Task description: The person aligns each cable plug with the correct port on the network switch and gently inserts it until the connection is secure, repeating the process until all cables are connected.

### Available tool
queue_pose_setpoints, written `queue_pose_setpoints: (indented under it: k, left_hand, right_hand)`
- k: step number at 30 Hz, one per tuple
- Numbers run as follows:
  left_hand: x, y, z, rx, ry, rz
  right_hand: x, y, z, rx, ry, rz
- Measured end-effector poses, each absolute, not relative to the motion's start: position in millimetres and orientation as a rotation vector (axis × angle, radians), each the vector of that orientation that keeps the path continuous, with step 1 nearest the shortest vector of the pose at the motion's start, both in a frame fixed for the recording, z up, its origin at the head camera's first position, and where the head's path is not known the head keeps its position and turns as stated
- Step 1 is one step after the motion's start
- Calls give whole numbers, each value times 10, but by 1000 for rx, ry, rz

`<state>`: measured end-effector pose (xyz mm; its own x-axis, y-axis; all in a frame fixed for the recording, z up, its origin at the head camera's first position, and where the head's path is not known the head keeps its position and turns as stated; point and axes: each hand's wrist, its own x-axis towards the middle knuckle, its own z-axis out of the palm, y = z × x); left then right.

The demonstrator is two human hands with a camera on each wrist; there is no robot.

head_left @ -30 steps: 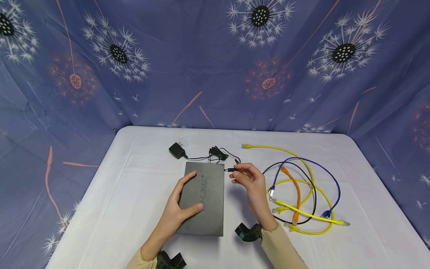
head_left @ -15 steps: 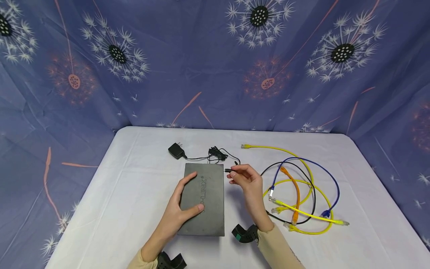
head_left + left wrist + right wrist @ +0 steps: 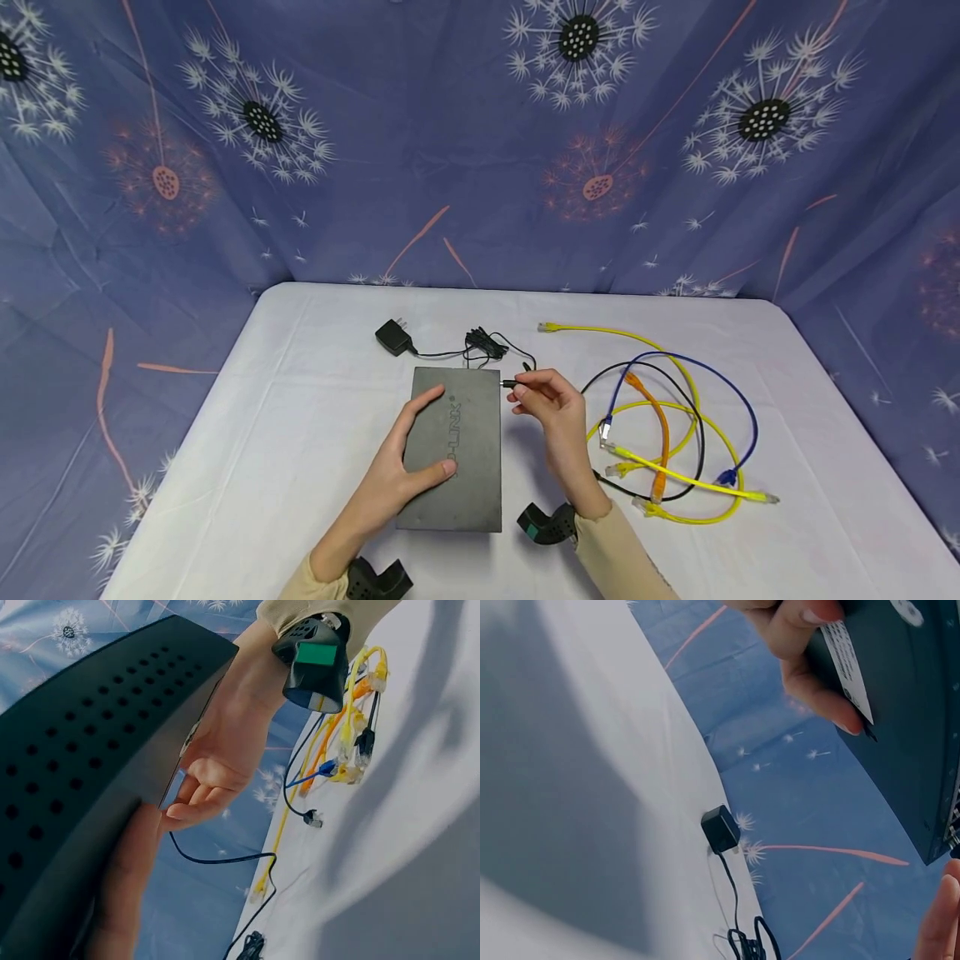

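Observation:
My left hand point(image 3: 390, 475) grips a dark grey network switch point(image 3: 477, 442) from its left side, thumb and a finger on the lettered top face. In the right wrist view other fingers point(image 3: 821, 694) press its underside by a white label, and the switch is held off the table. My right hand point(image 3: 561, 417) pinches a black power plug point(image 3: 510, 384) between thumb and fingers. The plug's metal tip points at the far end of the switch's right side. In the right wrist view that tip is at the port side, partly cut off; I cannot tell how deep it sits.
A black power adapter point(image 3: 394, 337) lies behind the switch, its cord bundled point(image 3: 486, 342) and running to the plug. To the right, yellow, blue, orange and black network cables point(image 3: 667, 433) lie looped together on the white table point(image 3: 247, 467). A patterned curtain point(image 3: 465, 150) hangs behind.
My right hand and the plug have shifted slightly left and toward me. The switch has come a little toward me too, still in my left hand.

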<state>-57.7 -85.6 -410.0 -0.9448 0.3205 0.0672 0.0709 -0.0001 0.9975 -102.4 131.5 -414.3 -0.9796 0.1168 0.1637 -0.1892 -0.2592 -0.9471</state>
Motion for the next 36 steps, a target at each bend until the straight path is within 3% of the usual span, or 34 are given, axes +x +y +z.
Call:
queue_pose_setpoints:
  k: [36]
  left_hand:
    - [-587, -880, -4102, 468, 2060, 1993]
  right_hand:
    - [-1011, 1280, -4176, 115, -1691, 2412]
